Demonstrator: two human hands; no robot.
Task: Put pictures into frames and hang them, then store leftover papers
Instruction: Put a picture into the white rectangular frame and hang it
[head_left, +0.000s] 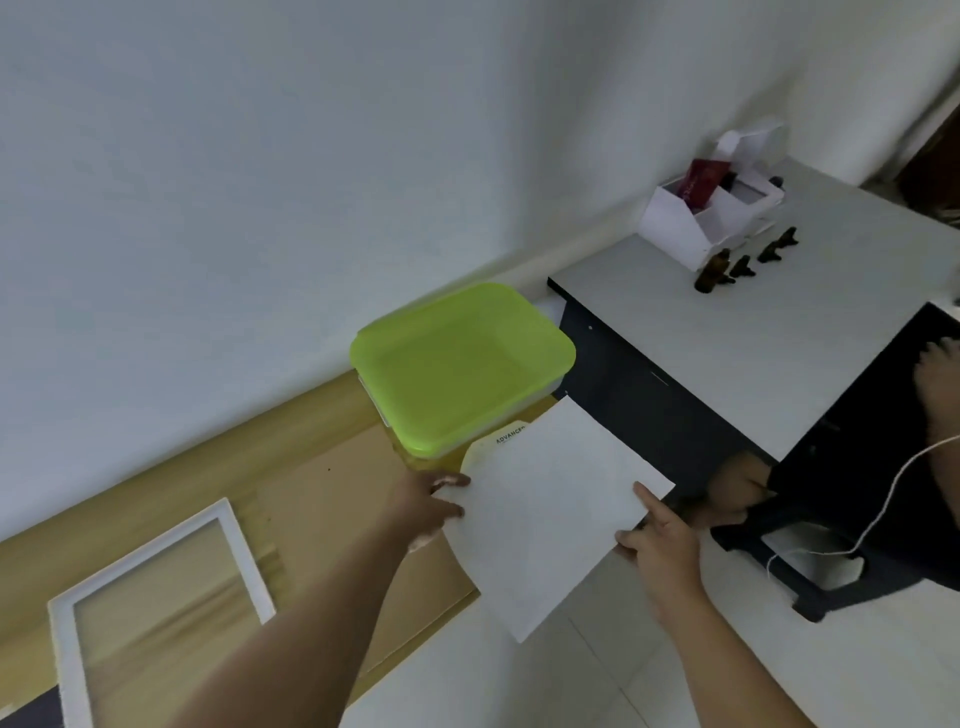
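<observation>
Paper (558, 512) diagonal, btwn both hands

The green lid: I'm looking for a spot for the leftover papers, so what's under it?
Under the green lid only a pale container rim shows; its contents are hidden. The white papers, held by the left hand and right hand, cover its near corner.

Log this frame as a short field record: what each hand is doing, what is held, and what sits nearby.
left hand: grips the left edge of the white paper sheets
right hand: holds the sheets' lower right edge, index finger laid on top
sheets: held in the air, tilted, just in front of the green-lidded container
container lid: closed
white picture frame: lies flat on brown cardboard, lower left, no picture in it
table: white organiser box and small dark bottles
far right: another person's hands on a dark object
</observation>
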